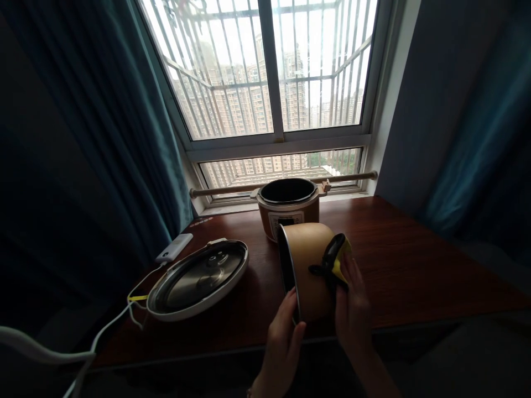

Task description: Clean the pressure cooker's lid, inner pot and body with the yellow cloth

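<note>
A tan inner pot (306, 260) lies on its side on the dark wooden table (415, 265), its dark opening turned left. My left hand (284, 331) grips the pot's rim at the near edge, fingers curled over it. My right hand (352, 304) presses a yellow and black sponge (337, 258) flat against the pot's outer wall. Behind the pot stands the cooker body (287, 207), open at the top.
The cooker's lid (199, 279) lies upside down on the table's left part. A white power bank (174, 247) with a white cable (112, 326) sits at the left edge. Teal curtains (103, 138) hang on both sides of the barred window (269, 72).
</note>
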The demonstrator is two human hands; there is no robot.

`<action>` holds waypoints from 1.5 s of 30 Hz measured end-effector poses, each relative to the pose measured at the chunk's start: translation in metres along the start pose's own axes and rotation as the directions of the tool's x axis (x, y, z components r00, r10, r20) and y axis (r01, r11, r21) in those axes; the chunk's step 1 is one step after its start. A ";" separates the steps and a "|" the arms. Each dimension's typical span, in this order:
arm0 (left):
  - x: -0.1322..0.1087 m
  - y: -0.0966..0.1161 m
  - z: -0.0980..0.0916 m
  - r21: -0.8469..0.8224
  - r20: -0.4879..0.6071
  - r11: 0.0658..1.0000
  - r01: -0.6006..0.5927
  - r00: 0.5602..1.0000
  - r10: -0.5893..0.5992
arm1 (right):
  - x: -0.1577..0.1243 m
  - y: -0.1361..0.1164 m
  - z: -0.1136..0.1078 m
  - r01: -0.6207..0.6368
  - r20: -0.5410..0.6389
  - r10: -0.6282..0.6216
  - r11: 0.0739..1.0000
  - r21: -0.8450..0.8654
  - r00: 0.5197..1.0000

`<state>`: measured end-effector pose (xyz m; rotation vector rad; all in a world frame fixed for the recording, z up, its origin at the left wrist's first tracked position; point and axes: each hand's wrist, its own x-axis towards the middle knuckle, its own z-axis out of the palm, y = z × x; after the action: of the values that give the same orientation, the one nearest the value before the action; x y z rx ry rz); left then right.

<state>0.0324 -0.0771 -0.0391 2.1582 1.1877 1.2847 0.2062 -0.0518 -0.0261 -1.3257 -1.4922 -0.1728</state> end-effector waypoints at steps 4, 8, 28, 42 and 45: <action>0.007 0.006 0.002 -0.022 -0.090 0.999 0.042 0.995 -0.044 | 0.002 -0.021 -0.006 0.113 0.048 -0.111 0.993 -0.034 0.993; 0.004 0.006 -0.001 -0.080 -0.096 0.996 0.046 0.994 -0.054 | 0.012 -0.048 -0.007 0.349 0.224 -0.343 0.937 0.012 0.912; -0.029 -0.037 0.026 0.084 0.004 0.989 -0.126 0.992 0.126 | 0.035 -0.027 0.000 0.334 0.199 -0.326 0.942 -0.005 0.924; -0.017 -0.026 -0.006 0.079 0.096 0.996 -0.041 0.995 0.033 | 0.018 0.009 -0.004 0.100 -0.022 -0.099 0.994 0.043 0.995; -0.009 -0.013 -0.004 0.035 0.062 0.998 -0.051 0.997 0.049 | 0.016 -0.008 -0.007 0.154 0.000 -0.154 0.988 -0.021 0.988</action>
<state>0.0204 -0.0775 -0.0508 2.2498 1.1478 1.2179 0.2069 -0.0495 -0.0071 -1.2260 -1.5957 -0.2894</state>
